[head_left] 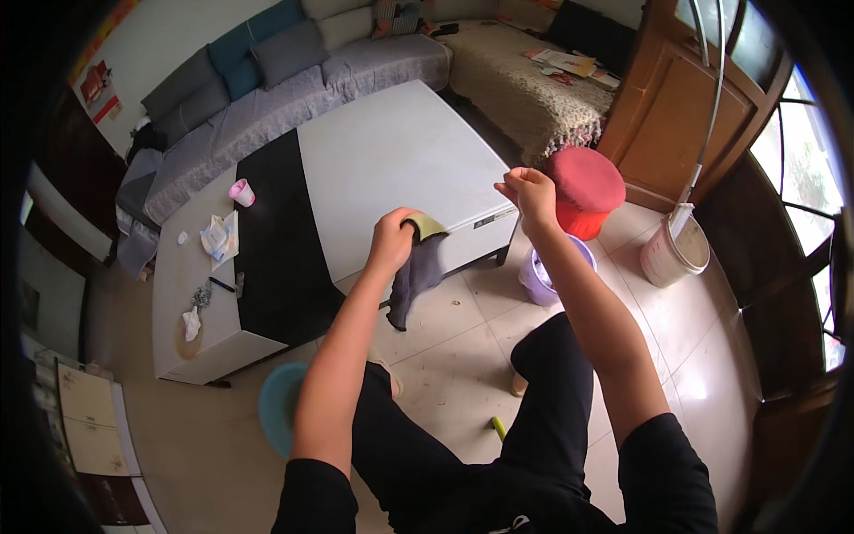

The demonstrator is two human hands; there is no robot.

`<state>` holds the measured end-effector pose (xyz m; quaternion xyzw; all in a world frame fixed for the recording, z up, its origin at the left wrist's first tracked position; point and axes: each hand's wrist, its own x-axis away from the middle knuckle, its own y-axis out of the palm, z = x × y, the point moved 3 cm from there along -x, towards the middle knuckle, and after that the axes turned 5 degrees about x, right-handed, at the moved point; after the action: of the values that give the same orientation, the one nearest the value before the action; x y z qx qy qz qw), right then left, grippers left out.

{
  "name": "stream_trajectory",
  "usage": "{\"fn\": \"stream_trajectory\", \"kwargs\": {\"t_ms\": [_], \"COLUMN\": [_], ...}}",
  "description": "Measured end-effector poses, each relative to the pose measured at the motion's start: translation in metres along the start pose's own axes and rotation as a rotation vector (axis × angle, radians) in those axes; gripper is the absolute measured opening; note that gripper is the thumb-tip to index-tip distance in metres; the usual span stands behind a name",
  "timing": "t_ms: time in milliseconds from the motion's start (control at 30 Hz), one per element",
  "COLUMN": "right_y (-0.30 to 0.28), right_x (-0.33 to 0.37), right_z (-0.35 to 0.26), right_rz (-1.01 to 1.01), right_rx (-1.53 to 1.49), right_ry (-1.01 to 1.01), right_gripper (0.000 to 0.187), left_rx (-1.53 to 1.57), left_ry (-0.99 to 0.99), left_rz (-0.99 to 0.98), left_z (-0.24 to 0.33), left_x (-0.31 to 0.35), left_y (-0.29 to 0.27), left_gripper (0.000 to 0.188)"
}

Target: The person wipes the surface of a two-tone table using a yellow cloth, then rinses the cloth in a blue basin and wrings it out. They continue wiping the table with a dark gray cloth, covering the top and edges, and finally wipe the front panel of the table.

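My left hand [391,240] is closed around the top of a dark grey cloth [418,283] with a yellow-green upper part. The cloth hangs limp over the floor by the near corner of the white-and-black coffee table [391,147]; whether it is a sock or a glove I cannot tell. Raised to the right, apart from the cloth, my right hand [531,194] has its fingertips pinched together. Anything between them is too small to make out. Below that hand stands a purple bin [536,283], partly covered by my right forearm.
Behind the bin is a red stool [587,182], with a whitish bucket [663,254] further right. A teal basin [277,409] sits left of my legs. A pink cup [241,192], crumpled tissue [220,238] and a dark pen [221,285] lie on the table. Sofas [382,67] line the back.
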<state>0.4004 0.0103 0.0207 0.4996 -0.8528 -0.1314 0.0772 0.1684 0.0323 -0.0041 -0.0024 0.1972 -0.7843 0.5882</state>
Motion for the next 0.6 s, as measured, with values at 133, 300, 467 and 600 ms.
{"fn": "stream_trajectory", "kwargs": {"t_ms": [133,300,467,600], "right_y": [0.032,0.034,0.006,0.005], "right_x": [0.004,0.013,-0.022,-0.078], "right_z": [0.015,0.056,0.033,0.019], "right_rz": [-0.384,-0.825,-0.858,-0.703], "right_rx": [0.183,0.923,1.215,1.289], "right_ry": [0.072,-0.458,-0.221,-0.258], "right_gripper": [0.024,0.037,0.034,0.033], "left_rx": [-0.260,0.173,0.401,0.384], "left_ry": [-0.037,-0.146,-0.340,-0.421], "left_rz": [-0.163,-0.342,-0.177,-0.002], "left_z": [0.013,0.029,0.025,-0.013], "left_x": [-0.025,-0.048,-0.066,-0.085], "left_y": [0.010,0.005,-0.031,-0.041], "left_gripper": [0.022,0.023,0.023,0.025]}}
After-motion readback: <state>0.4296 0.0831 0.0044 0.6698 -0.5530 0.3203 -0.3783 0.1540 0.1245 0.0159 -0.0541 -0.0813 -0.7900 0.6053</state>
